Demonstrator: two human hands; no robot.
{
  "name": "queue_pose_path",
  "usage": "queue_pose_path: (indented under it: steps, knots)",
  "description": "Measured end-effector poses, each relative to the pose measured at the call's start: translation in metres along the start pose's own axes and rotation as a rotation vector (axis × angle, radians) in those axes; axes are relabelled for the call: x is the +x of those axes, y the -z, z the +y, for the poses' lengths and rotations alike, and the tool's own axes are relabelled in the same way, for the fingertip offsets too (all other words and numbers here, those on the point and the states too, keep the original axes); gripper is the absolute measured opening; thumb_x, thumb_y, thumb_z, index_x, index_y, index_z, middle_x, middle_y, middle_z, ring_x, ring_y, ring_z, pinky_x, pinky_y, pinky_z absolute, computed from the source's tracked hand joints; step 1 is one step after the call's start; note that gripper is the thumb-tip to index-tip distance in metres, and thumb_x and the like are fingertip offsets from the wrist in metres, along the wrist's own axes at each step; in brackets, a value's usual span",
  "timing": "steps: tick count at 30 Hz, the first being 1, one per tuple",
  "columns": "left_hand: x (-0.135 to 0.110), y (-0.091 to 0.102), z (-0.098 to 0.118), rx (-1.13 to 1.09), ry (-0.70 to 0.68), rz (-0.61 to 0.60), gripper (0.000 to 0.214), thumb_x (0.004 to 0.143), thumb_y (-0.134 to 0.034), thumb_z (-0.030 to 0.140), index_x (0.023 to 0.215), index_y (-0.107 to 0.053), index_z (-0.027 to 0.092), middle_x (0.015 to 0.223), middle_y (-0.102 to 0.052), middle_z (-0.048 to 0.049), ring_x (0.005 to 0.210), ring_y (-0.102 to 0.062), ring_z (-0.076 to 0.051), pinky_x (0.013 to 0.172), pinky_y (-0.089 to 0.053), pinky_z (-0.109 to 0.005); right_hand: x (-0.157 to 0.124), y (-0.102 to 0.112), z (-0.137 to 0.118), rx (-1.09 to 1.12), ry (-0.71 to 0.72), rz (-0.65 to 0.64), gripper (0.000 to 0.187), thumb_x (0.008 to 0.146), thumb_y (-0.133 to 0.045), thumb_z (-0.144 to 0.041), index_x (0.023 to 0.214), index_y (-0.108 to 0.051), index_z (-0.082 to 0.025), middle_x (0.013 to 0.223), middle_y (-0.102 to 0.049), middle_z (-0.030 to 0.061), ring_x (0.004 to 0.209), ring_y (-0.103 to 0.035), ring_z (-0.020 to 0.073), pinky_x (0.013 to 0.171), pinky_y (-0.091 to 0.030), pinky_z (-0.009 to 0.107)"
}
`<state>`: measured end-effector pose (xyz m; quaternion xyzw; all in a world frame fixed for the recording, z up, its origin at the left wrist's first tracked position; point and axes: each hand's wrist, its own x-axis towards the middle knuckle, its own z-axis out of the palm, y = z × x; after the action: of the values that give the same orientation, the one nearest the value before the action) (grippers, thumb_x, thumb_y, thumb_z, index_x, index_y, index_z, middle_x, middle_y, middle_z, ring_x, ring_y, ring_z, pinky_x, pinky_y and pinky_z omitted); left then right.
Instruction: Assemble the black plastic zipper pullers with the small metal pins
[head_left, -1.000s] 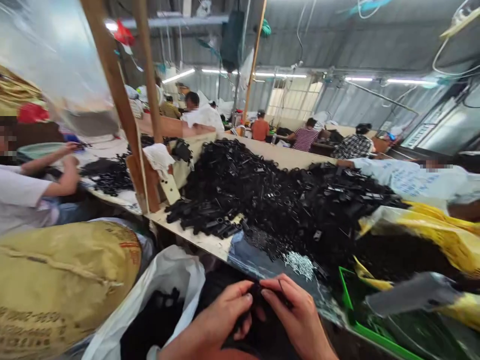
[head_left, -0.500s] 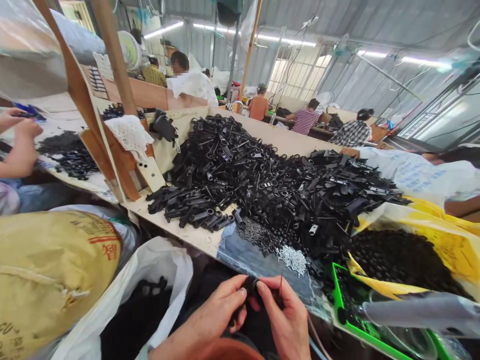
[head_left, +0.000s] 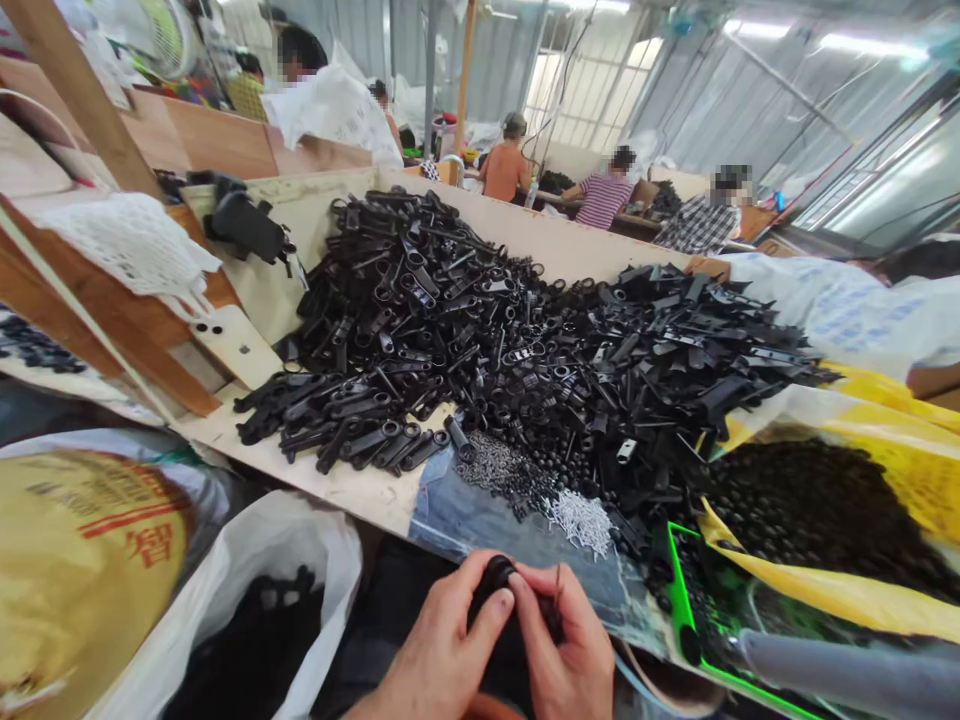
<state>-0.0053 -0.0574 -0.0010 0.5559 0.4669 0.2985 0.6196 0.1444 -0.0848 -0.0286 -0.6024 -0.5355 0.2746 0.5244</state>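
Note:
My left hand (head_left: pixel 442 640) is closed around a black plastic part with a rounded end (head_left: pixel 499 572), low in front of the bench. My right hand (head_left: pixel 562 640) pinches the same part from the other side, its thumb beside my left thumb. Fingers cover most of the part, so its full shape is hidden. Just beyond my hands, a blue-grey cloth (head_left: pixel 480 525) lies on the bench edge. On it sit a small heap of silvery screws (head_left: pixel 581 520) and a patch of tiny dark grey pieces (head_left: pixel 495 470).
A big heap of black plastic parts (head_left: pixel 465 310) covers the bench. At right are a green tray (head_left: pixel 684 590), a grey cylindrical tool (head_left: pixel 840 655) and a yellow bag (head_left: pixel 892 450) of black pieces. A white sack (head_left: pixel 330 560) stands left; a phone (head_left: pixel 238 345) leans on wood. Several people sit beyond.
The view has shifted, so the bench sits further left and the neighbouring person's arms at left are out of sight. My hands have drawn closer together on the black part.

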Motion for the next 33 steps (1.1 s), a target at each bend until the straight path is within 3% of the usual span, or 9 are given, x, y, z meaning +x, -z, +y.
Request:
queue_pose_path:
  steps: [3, 8, 14, 17, 19, 21, 24, 26, 33]
  knots:
    - [0.005, -0.001, -0.002, 0.084, -0.053, -0.028, 0.038, 0.101, -0.046, 0.045, 0.126, -0.065, 0.024, 0.113, -0.075, -0.0091, 0.099, -0.066, -0.024, 0.092, -0.049, -0.032, -0.003, -0.001, 0.002, 0.117, -0.134, 0.017, 0.025, 0.092, -0.070, -0.047, 0.090, -0.074, -0.022, 0.071, -0.065, 0.0004, 0.060, -0.062, 0.0155, 0.056, -0.053, 0.023]
    - [0.006, 0.004, 0.000, 0.103, -0.090, -0.166, 0.047, 0.105, -0.038, 0.045, 0.139, -0.061, 0.022, 0.076, -0.072, -0.0032, 0.069, -0.065, -0.019, 0.070, -0.051, -0.026, -0.006, 0.002, 0.006, 0.357, -0.343, -0.027, 0.035, 0.086, -0.076, -0.051, 0.106, -0.065, -0.025, 0.075, -0.065, -0.0014, 0.057, -0.060, 0.0145, 0.052, -0.051, 0.023]
    - [0.014, 0.020, -0.009, 0.483, -0.179, -0.114, 0.049, 0.103, -0.042, 0.025, 0.152, -0.047, 0.027, 0.119, -0.075, -0.0113, 0.106, -0.071, -0.028, 0.094, -0.053, -0.038, 0.010, 0.000, 0.021, 0.446, -0.461, -0.302, 0.040, 0.087, -0.071, -0.059, 0.099, -0.072, -0.021, 0.073, -0.061, -0.0013, 0.048, -0.037, 0.0080, 0.040, -0.028, 0.018]
    - [0.018, 0.026, -0.013, 0.643, -0.181, -0.028, 0.062, 0.096, -0.042, 0.014, 0.157, -0.037, 0.024, 0.116, -0.075, -0.0144, 0.105, -0.070, -0.032, 0.093, -0.053, -0.047, 0.022, -0.006, 0.025, 0.434, -0.511, -0.340, 0.041, 0.084, -0.075, -0.058, 0.100, -0.074, -0.021, 0.075, -0.061, -0.0009, 0.049, -0.033, 0.0080, 0.040, -0.025, 0.018]
    - [0.019, 0.030, -0.009, 0.592, -0.151, 0.017, 0.068, 0.092, -0.047, 0.013, 0.158, -0.034, 0.023, 0.120, -0.073, -0.0139, 0.111, -0.066, -0.031, 0.099, -0.049, -0.049, 0.031, -0.009, 0.024, 0.462, -0.552, -0.365, 0.040, 0.080, -0.079, -0.056, 0.097, -0.075, -0.021, 0.071, -0.059, -0.0019, 0.050, -0.032, 0.0079, 0.041, -0.025, 0.018]
    - [0.021, 0.035, -0.002, 0.455, 0.015, 0.036, 0.065, 0.089, -0.055, 0.019, 0.152, -0.039, 0.024, 0.114, -0.072, -0.0093, 0.107, -0.064, -0.028, 0.098, -0.048, -0.045, 0.038, -0.009, 0.023, 0.475, -0.589, -0.382, 0.042, 0.078, -0.082, -0.055, 0.100, -0.077, -0.020, 0.071, -0.059, -0.0018, 0.052, -0.033, 0.0079, 0.043, -0.026, 0.018]
    - [0.025, 0.040, 0.006, 0.174, 0.291, -0.105, 0.036, 0.086, -0.060, 0.026, 0.121, -0.058, 0.021, 0.086, -0.067, 0.0001, 0.084, -0.062, -0.021, 0.081, -0.048, -0.034, 0.048, -0.009, 0.021, 0.457, -0.598, -0.430, 0.043, 0.079, -0.080, -0.056, 0.102, -0.080, -0.020, 0.069, -0.060, -0.0013, 0.053, -0.036, 0.0084, 0.047, -0.029, 0.019]
    - [0.027, 0.042, 0.006, 0.003, 0.356, -0.187, 0.021, 0.087, -0.058, 0.027, 0.107, -0.059, 0.019, 0.078, -0.061, 0.0030, 0.077, -0.057, -0.016, 0.075, -0.044, -0.030, 0.052, -0.009, 0.022, 0.424, -0.536, -0.461, 0.039, 0.083, -0.077, -0.055, 0.102, -0.081, -0.021, 0.070, -0.061, -0.0008, 0.056, -0.042, 0.0101, 0.053, -0.036, 0.022]
    - [0.034, 0.039, 0.008, -0.220, 0.487, -0.200, 0.057, 0.084, -0.063, 0.047, 0.128, -0.048, 0.014, 0.072, -0.055, 0.0046, 0.068, -0.050, -0.015, 0.061, -0.039, -0.028, 0.062, -0.014, 0.029, 0.267, -0.257, -0.481, 0.027, 0.097, -0.064, -0.045, 0.109, -0.082, -0.028, 0.080, -0.065, 0.0018, 0.075, -0.058, 0.0165, 0.070, -0.047, 0.027]
